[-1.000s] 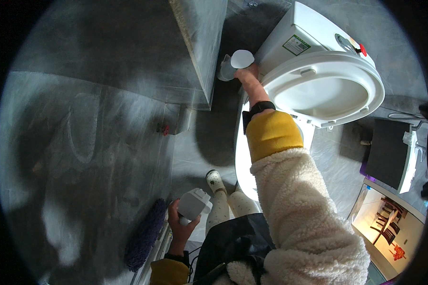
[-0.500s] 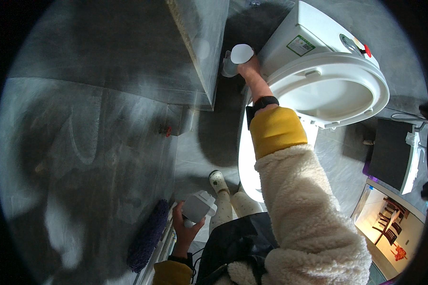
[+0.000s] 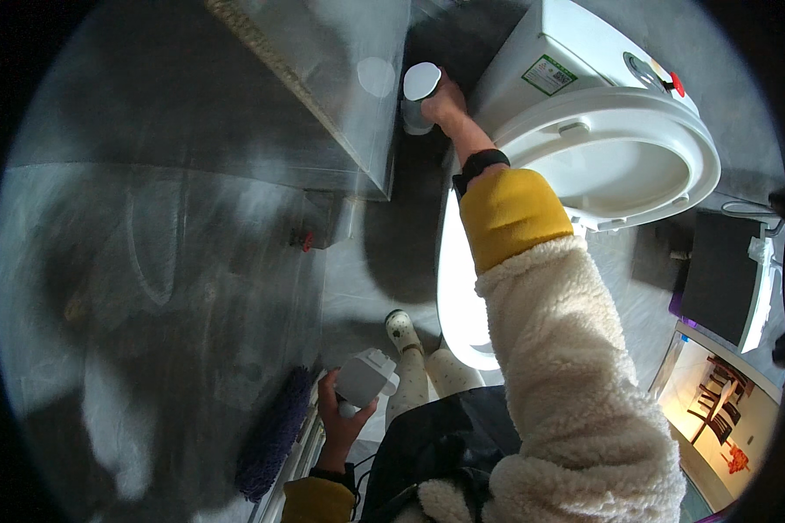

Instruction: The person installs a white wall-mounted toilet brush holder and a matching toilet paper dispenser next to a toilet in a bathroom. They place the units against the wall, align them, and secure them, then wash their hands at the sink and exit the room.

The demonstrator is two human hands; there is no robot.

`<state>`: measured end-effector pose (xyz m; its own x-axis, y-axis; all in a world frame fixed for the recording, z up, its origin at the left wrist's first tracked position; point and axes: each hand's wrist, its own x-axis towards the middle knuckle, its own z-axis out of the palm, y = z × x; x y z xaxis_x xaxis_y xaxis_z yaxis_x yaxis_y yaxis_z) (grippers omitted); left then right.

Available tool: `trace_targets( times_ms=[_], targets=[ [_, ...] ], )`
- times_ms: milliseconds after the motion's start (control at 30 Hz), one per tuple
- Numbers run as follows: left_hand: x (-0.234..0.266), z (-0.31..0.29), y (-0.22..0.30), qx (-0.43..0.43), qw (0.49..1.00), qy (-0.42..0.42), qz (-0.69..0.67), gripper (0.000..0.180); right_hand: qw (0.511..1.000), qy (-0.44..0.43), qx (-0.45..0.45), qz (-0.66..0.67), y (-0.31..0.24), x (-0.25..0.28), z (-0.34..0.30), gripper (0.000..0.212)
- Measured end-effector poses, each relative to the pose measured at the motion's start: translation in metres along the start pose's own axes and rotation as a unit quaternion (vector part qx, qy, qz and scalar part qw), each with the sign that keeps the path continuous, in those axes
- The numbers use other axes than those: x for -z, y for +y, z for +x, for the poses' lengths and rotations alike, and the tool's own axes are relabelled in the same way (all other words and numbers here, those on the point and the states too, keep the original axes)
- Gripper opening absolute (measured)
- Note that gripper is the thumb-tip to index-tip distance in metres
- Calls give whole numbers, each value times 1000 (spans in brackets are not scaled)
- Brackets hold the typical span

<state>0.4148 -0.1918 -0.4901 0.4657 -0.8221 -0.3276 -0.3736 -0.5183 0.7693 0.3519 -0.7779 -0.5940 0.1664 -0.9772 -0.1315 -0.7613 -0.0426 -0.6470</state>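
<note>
Gripping white container (image 3: 419,96) in right hand (image 3: 445,103) fingers beside toilet tank (image 3: 576,61).

Home bathroom shown. White toilet (image 3: 532,174) seen with lid raised against cistern (image 3: 576,61); grey tiled floor (image 3: 366,261) beneath; glass shower screen (image 3: 235,131) at left; purple brush (image 3: 275,436) lying at screen's lower edge.

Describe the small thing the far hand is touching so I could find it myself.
Start at the white toilet with its lid up, and look just left of the tank. In the dark gap beside the glass wall, the right hand grips a small pale container with a round white top, the only round white thing there.
</note>
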Motion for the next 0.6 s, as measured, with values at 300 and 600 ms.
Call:
trace_targets(
  times_ms=[300, 600],
  targets=[
    [-4, 1, 7, -5, 1000, -25, -7, 83, 999, -14, -19, -38, -5, 7, -2, 65],
    [-4, -1, -13, 39, 998, -1, -42, 83, 999, -20, -22, -39, -6, 9, 7, 66]
  ],
)
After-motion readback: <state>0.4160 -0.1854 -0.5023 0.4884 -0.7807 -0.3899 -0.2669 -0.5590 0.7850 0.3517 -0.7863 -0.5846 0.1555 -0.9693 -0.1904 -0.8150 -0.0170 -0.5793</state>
